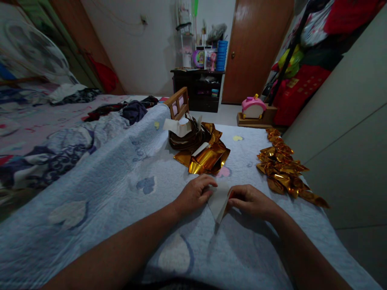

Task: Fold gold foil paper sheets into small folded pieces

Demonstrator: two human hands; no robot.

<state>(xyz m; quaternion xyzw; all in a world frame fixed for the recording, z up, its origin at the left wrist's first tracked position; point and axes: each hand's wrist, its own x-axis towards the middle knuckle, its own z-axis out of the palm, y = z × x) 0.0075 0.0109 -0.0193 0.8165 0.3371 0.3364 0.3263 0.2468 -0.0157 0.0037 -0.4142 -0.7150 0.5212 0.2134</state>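
Between my two hands a sheet of gold foil paper [219,201] shows its pale back, with one side folded up and a corner pointing toward me. My left hand [195,193] grips its left edge between thumb and fingers. On the right edge, my right hand [249,200] pinches the folded side, where a bit of gold shows. Just beyond lie loose gold foil sheets [208,157] beside a dark, curled stack of paper [184,139]. To the right, several folded gold foil pieces [281,169] lie in a long heap.
A blue quilt with heart patterns [121,209] covers the surface under my hands. Rumpled clothes [69,137] lie on the left. At the back stand a dark cabinet [196,90] and a pink toy [253,108]. A pale wardrobe [341,153] borders the right side.
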